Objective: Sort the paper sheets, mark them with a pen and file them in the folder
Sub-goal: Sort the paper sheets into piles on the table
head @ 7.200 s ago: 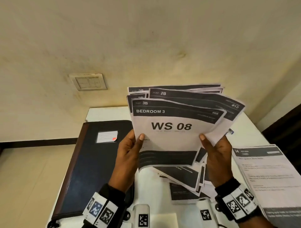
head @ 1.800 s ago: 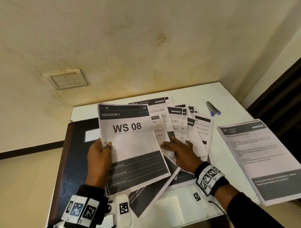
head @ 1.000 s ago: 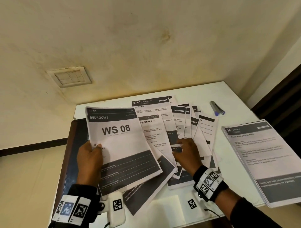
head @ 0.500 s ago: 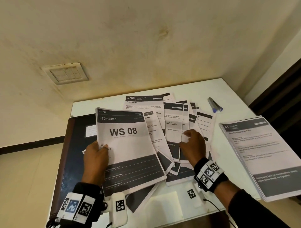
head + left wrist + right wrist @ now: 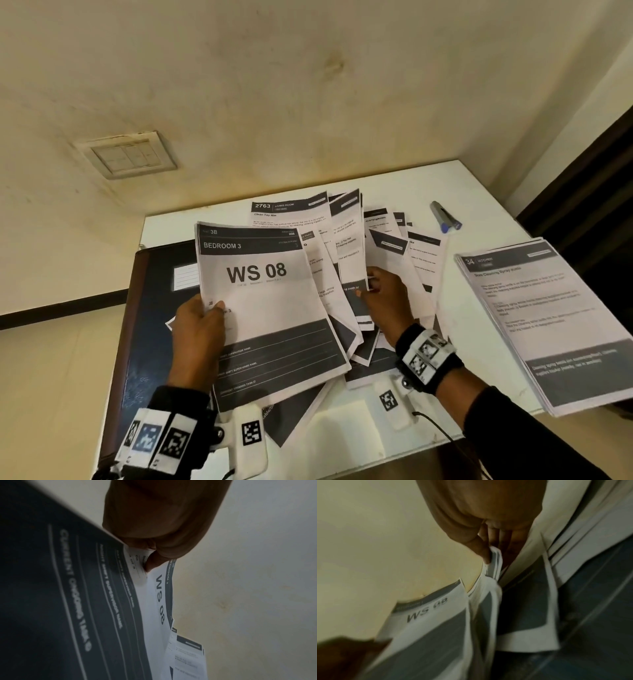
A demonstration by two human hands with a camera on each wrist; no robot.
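Left hand [image 5: 198, 329]: you are holding a small stack of sheets headed "WS 08" [image 5: 267, 301] by its left edge, thumb lying on the front, fingers behind; in the left wrist view the thumb [image 5: 150, 562] is pressing on the white part of the page. The stack is sitting tilted above the folder and the loose papers.

Right hand [image 5: 387, 301]: you are pinching the lower edges of a few sheets from the fanned papers [image 5: 346, 246], thumb on one side and fingers on the other; the right wrist view is showing the thumb [image 5: 481, 550] closing narrowly on the folded paper edges.

Fanned papers: lying spread and overlapping on the white table [image 5: 486, 195], between the folder and the right-hand pile, the topmost rear sheet reading "2763 Living Room".

Folder [image 5: 150, 308]: dark, closed, with a white label, lying flat at the left side of the table, partly under the held stack.

Separate pile [image 5: 548, 318]: headed "34 Kitchen", resting at the table's right edge, apart from the fan.

Pen [image 5: 445, 217]: grey with a blue end, lying on the far right of the table, untouched.

Wall switch [image 5: 130, 157]: sitting on the wall behind.
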